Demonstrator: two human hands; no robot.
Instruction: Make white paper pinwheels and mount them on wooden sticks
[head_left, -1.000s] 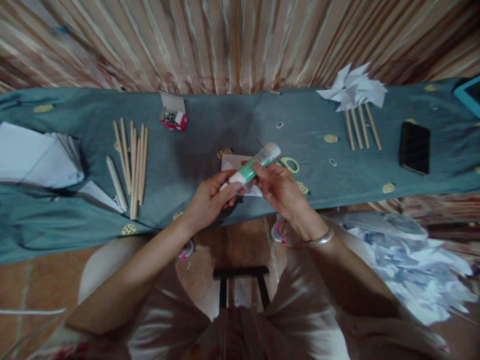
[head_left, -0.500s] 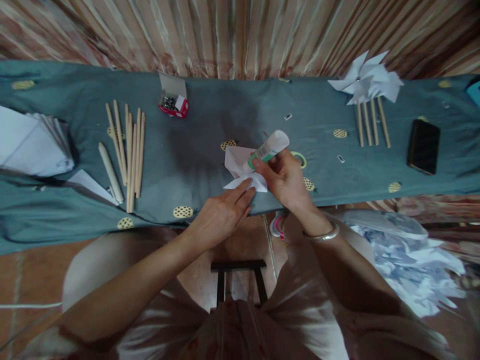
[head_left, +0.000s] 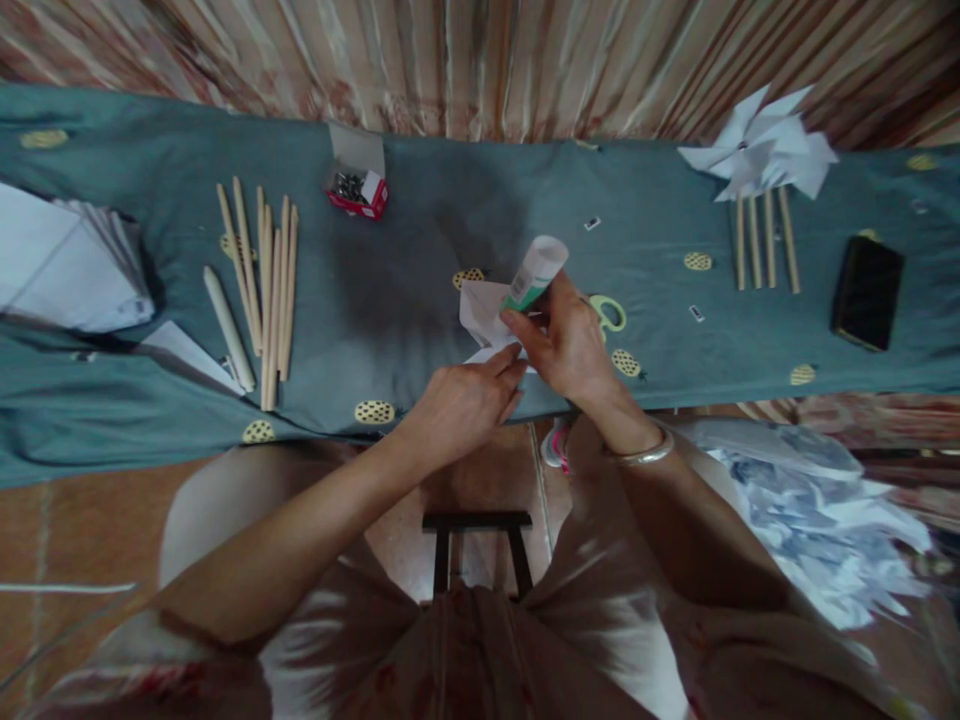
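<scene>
My right hand (head_left: 568, 340) is wrapped round a glue stick (head_left: 537, 270), white with a green band, tilted with its lower end down at a folded piece of white paper (head_left: 481, 308). The glue stick's tip is hidden by my thumb. My left hand (head_left: 466, 402) rests its outstretched fingers on the near edge of the paper, pressing it to the table. Part of the paper lies under both hands. Just right of my right hand shows the pale green handle of scissors (head_left: 616, 313), the rest hidden behind the hand.
Wooden sticks (head_left: 277, 290) and a thicker pale stick (head_left: 229, 328) lie left, beside a paper stack (head_left: 67, 260). A red box of small metal pins (head_left: 366, 204) sits farther back. Paper pinwheels (head_left: 765, 145) and a black phone (head_left: 868, 292) lie right. Below is a bag of paper pieces (head_left: 810, 530).
The glue stick stands more upright and has shifted slightly in my right hand. My left fingers have slid a little to the right on the paper. The whole view has shifted slightly.
</scene>
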